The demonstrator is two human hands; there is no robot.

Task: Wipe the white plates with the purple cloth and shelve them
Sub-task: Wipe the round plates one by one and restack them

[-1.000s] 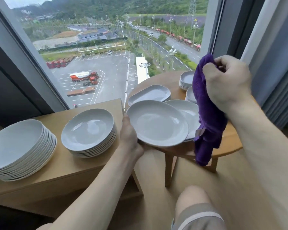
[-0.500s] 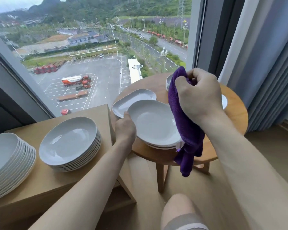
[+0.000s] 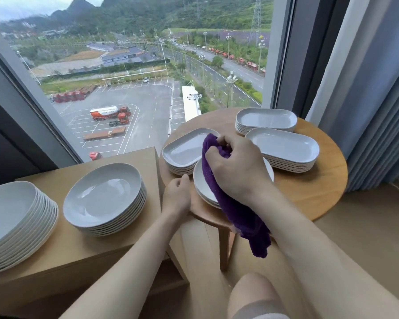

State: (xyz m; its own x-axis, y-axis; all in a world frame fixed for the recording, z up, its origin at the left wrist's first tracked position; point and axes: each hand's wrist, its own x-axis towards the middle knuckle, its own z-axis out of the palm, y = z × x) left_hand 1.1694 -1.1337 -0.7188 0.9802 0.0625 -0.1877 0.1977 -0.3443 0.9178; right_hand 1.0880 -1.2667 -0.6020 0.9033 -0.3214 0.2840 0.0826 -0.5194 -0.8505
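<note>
Wiping is in hand: the right hand (image 3: pixel 236 168) bunches the purple cloth (image 3: pixel 237 210) onto the round plate (image 3: pixel 202 184) at the round table's (image 3: pixel 313 194) near edge; the left hand (image 3: pixel 176 196), loosely curled, steadies its rim. Next comes shelving.

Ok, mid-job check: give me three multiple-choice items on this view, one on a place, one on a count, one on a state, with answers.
1. Where does the round plate being wiped sit?
A. on the round table
B. on the cabinet
C. on the floor

2. How many stacks of oblong plates are on the round table?
A. one
B. three
C. five

3. What is the right hand doing?
A. hanging idle
B. gripping the purple cloth on the round plate
C. lifting a plate

Answers: 1 A, it lies at the table's near edge. 2 B, left, back, right. 3 B, its fingers curl round the cloth.
</note>
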